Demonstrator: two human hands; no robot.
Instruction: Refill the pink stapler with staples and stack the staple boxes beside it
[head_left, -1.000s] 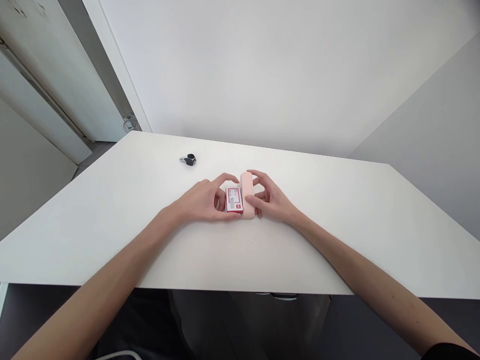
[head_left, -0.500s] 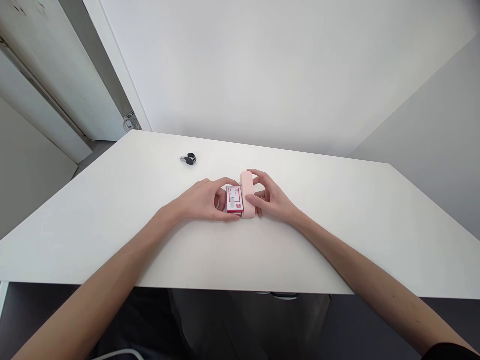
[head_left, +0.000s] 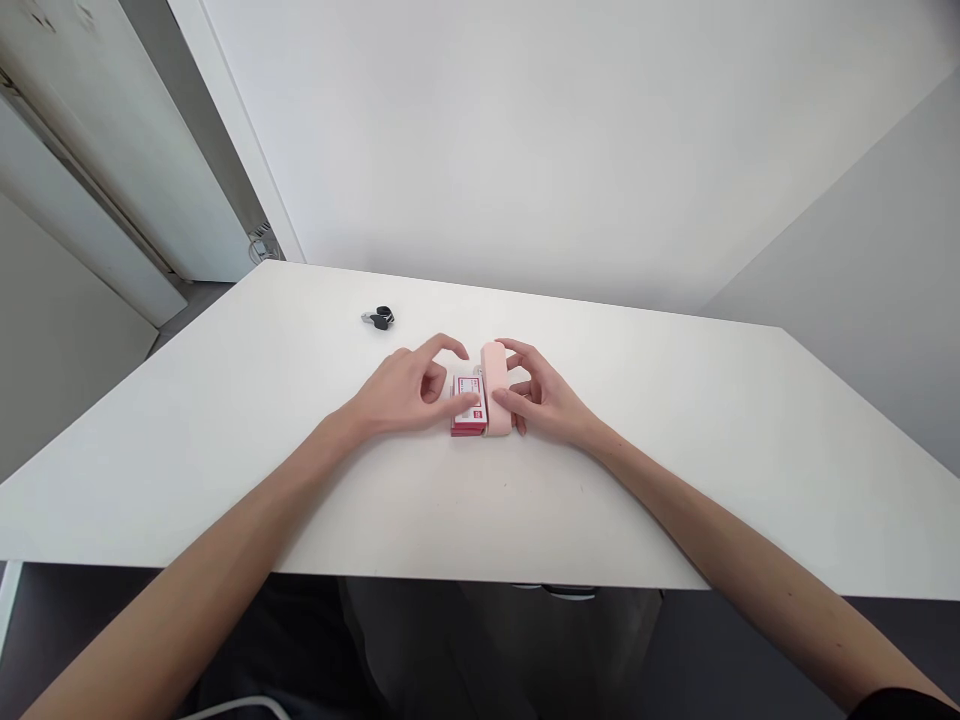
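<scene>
Two small white-and-red boxes (head_left: 469,418) appear stacked on the desk, directly left of a long pink stapler (head_left: 496,375) with rounded ends. My left hand (head_left: 405,390) is at the boxes with thumb and index finger spread. Its thumb lies over the top box, while the index finger curves through the air beyond the boxes' far end. The other left fingers are bent and partly hidden. My right hand (head_left: 544,395) grips the stapler from the right, thumb on its top and index finger at its far end. A small whitish piece shows beside the stapler's far left side.
Farther back on the white desk (head_left: 420,510), to the left, lies a small black-and-metal staple remover (head_left: 379,318). A white wall (head_left: 510,150) rises behind the desk. Below the front edge are dark surfaces and a pale curved cable or bar (head_left: 244,704).
My left hand has loosened from the boxes' sides. Its index finger has lifted away and the thumb has moved onto the top box. The right hand and stapler have stayed in place.
</scene>
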